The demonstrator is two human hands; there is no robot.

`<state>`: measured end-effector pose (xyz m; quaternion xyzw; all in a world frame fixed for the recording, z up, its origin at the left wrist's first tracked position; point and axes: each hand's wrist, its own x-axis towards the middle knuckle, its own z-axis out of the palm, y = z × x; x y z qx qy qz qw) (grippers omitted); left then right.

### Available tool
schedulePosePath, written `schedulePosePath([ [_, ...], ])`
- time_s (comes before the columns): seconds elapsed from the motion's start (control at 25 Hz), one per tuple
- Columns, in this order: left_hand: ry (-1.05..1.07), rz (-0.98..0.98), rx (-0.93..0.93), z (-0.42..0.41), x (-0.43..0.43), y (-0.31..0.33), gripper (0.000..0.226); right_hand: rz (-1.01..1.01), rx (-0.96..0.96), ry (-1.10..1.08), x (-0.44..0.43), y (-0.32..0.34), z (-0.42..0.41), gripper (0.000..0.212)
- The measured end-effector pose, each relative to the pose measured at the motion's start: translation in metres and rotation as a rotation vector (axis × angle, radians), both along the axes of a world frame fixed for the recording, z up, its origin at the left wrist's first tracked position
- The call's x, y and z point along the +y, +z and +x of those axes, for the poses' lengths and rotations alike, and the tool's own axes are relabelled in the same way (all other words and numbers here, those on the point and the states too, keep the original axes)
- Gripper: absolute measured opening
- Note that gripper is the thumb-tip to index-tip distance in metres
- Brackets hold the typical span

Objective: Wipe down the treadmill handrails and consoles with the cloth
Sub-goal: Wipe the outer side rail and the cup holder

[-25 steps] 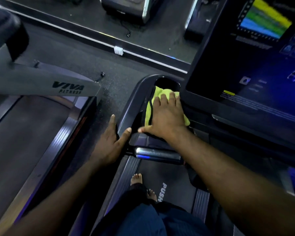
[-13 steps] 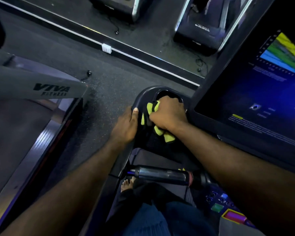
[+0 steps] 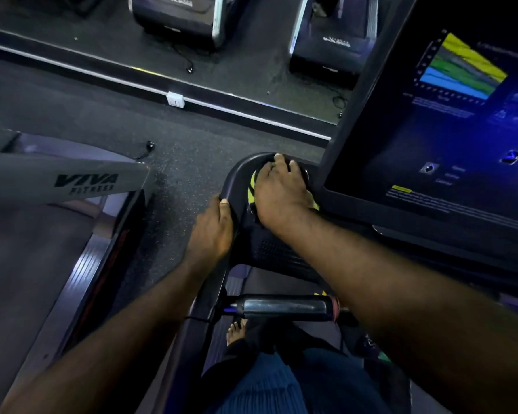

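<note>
My right hand (image 3: 281,192) presses a yellow-green cloth (image 3: 253,186) into the round cup holder at the left end of the dark treadmill console (image 3: 243,174); the hand covers most of the cloth, and its fingers reach over the far rim. My left hand (image 3: 214,228) grips the console's curved outer edge just left of the cloth. The lit console screen (image 3: 449,135) rises at the right. A chrome grip bar (image 3: 284,306) crosses below my arms.
A neighbouring treadmill with a grey "VIVA FITNESS" arm (image 3: 72,180) and its belt (image 3: 27,264) lies at the left. Dark floor separates the two machines. A mirror (image 3: 222,40) ahead reflects other machines. My bare foot (image 3: 235,333) stands on the belt below.
My right hand has pushed the cloth further forward into the cup holder and spread over it. My left hand slid along the console edge. The view has shifted down a little.
</note>
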<state>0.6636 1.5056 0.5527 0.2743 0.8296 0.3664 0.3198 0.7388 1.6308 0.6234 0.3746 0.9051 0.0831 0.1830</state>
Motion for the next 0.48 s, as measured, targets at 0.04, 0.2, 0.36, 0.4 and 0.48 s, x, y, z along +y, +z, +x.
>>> schedulePosePath([
  [0.04,-0.002,0.006,0.002,0.001,-0.001,0.001,0.036,0.078,-0.191,0.096,-0.004,0.006,0.003,0.063],
  [0.2,-0.003,0.008,0.012,0.003,-0.004,0.007,0.032,0.183,-0.673,0.391,-0.014,0.018,0.008,0.050],
  [0.36,-0.002,-0.016,0.041,0.006,-0.002,0.013,0.037,-0.445,-0.561,0.036,0.018,0.042,-0.021,0.041],
  [0.4,0.002,-0.022,0.053,0.005,-0.002,0.012,0.038,-0.644,-0.488,-0.079,0.020,0.042,-0.031,0.038],
  [0.48,0.000,-0.016,0.063,0.004,-0.002,0.008,0.036,-0.822,-0.425,-0.135,0.023,0.039,-0.041,0.035],
])
